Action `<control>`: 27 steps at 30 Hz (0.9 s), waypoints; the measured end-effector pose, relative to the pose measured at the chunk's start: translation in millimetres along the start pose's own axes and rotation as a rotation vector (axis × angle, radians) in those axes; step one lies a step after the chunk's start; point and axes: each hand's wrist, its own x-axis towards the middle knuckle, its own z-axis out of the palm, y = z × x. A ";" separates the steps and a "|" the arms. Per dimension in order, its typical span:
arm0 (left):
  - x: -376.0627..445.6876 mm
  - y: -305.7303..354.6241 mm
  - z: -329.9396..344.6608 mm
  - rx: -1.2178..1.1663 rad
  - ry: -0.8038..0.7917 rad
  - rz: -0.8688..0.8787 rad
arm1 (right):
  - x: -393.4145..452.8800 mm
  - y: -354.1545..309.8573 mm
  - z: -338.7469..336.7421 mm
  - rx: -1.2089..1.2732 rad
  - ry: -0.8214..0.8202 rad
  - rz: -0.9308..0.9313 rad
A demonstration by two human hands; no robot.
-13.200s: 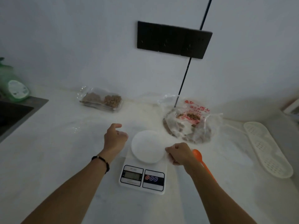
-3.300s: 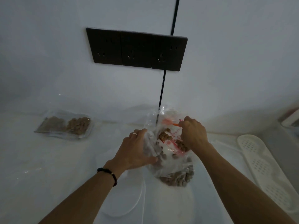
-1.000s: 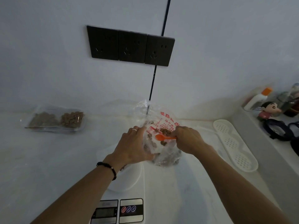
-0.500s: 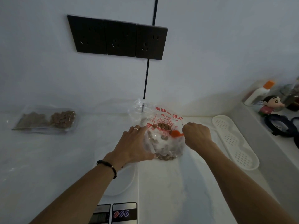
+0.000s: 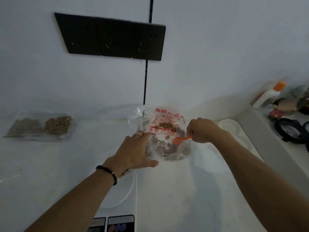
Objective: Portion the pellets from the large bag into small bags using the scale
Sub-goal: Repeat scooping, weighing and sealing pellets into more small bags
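The large clear bag with red print holds brown pellets and stands on the white counter near the wall. My left hand grips the bag's left side, fingers curled round the plastic. My right hand pinches the handle of an orange spoon, whose bowl is inside the bag among the pellets. The white scale with its round platform lies below my left forearm, partly hidden. Two small filled bags lie at the far left.
Black wall sockets with a black cable hang above the bag. A white perforated tray lies to the right. On a raised ledge at far right stand a white bottle with an orange cap and dark objects.
The spoon's bowl has dipped lower into the bag and my right hand has shifted slightly. My left hand keeps its hold on the bag. The view has tilted down a little.
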 end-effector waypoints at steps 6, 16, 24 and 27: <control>-4.3 -6.4 -6.2 0.016 -0.066 -0.060 | 3.7 -11.8 17.5 0.163 0.073 0.016; -14.8 -8.5 -12.2 -0.010 -0.055 -0.081 | -1.0 -34.8 23.8 0.566 -0.168 -0.026; -22.4 -12.7 -18.0 -0.079 0.027 -0.082 | -6.0 -53.9 39.3 1.182 -0.055 0.221; -21.7 -11.6 -19.5 -0.122 0.088 -0.061 | -14.6 -45.7 35.6 1.288 0.015 0.291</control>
